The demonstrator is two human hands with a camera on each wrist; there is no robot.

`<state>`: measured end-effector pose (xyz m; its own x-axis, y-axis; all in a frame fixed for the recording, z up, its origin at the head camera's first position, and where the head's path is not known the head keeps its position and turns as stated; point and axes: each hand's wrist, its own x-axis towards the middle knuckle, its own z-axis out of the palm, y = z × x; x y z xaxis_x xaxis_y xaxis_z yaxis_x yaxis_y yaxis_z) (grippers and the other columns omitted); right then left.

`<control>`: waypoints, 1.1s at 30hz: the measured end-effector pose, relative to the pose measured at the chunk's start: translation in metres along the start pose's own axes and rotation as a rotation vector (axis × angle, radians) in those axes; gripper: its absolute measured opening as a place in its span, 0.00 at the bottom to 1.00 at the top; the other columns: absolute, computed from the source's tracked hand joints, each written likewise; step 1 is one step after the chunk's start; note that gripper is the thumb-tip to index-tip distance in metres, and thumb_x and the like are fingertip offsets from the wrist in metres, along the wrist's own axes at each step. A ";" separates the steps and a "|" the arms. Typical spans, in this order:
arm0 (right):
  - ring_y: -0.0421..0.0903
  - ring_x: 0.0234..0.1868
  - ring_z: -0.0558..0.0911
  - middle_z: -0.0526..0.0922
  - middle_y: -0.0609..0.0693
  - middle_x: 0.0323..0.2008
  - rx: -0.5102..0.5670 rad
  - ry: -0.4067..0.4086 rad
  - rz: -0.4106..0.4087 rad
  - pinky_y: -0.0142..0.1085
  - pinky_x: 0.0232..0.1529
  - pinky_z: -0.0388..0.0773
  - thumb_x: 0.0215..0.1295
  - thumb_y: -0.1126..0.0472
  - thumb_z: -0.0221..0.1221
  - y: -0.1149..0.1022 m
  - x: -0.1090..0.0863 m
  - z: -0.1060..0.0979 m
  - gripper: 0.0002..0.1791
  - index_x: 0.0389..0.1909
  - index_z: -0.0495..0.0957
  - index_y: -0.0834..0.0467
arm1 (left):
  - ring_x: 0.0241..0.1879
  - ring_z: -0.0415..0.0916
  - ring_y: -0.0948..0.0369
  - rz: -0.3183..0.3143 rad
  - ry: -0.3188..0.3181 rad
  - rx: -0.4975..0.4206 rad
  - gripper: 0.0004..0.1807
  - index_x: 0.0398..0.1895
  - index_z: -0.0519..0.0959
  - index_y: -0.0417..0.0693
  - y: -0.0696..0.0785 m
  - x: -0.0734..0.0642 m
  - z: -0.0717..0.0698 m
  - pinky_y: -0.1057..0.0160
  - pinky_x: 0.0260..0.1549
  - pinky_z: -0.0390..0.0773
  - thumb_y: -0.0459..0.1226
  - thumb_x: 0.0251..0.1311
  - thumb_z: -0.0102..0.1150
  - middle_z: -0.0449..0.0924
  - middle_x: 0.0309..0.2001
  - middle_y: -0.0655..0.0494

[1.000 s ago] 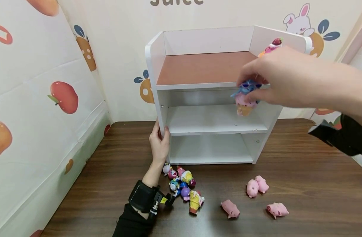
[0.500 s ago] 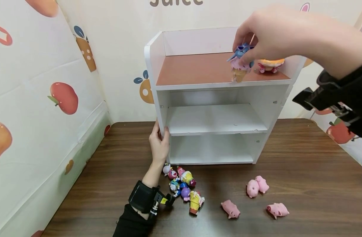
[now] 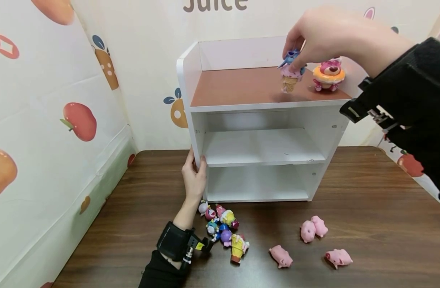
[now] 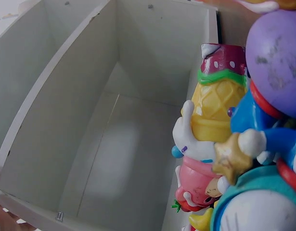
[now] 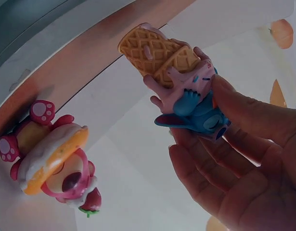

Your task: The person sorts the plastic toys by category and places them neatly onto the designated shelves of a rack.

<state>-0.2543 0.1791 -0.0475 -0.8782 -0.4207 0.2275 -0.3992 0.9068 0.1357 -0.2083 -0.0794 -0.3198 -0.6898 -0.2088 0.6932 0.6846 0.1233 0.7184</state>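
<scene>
My right hand [image 3: 321, 40] pinches a blue-and-pink ice cream cone figurine [image 3: 291, 76] between thumb and fingers, cone end down, over the brown top of the white shelf unit [image 3: 263, 105]. In the right wrist view the figurine [image 5: 181, 82] shows a blue creature on pink ice cream in a waffle cone. Beside it on the top board sits a pink bear figurine [image 3: 329, 75] with an orange-and-white ring around its middle and a strawberry on its head. My left hand [image 3: 194, 176] holds the unit's left side panel, thumb at the front edge.
A cluster of colourful figurines [image 3: 223, 228] lies by my left wrist, close to the unit's front. Several small pink pigs [image 3: 281, 257] lie on the dark wooden table [image 3: 151, 192] farther right. A printed wall [image 3: 148, 60] stands behind the unit.
My right hand has lifted the cone figurine from in front of the middle shelf up over the top board, bringing the bear figurine into view. The left hand has stayed in place.
</scene>
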 end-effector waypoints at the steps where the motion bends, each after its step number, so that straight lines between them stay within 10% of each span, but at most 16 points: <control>1: 0.53 0.34 0.70 0.77 0.63 0.38 0.018 -0.017 0.012 0.35 0.26 0.70 0.54 0.58 0.61 -0.012 -0.007 -0.006 0.15 0.39 0.77 0.63 | 0.50 0.66 0.42 -0.001 -0.001 0.000 0.24 0.58 0.61 0.27 -0.001 0.000 0.000 0.46 0.44 0.68 0.20 0.55 0.43 0.66 0.53 0.32; 33: 0.62 0.43 0.68 0.69 0.71 0.46 0.097 -0.155 -0.018 0.54 0.47 0.67 0.61 0.63 0.54 0.001 0.005 -0.002 0.21 0.52 0.68 0.70 | 0.50 0.65 0.41 0.012 -0.004 -0.017 0.25 0.58 0.61 0.27 0.000 0.001 0.006 0.44 0.44 0.68 0.19 0.54 0.43 0.65 0.53 0.31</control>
<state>-0.2583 0.1780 -0.0448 -0.8979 -0.4340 0.0735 -0.4319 0.9009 0.0431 -0.2104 -0.0740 -0.3189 -0.6827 -0.2032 0.7019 0.6965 0.1097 0.7092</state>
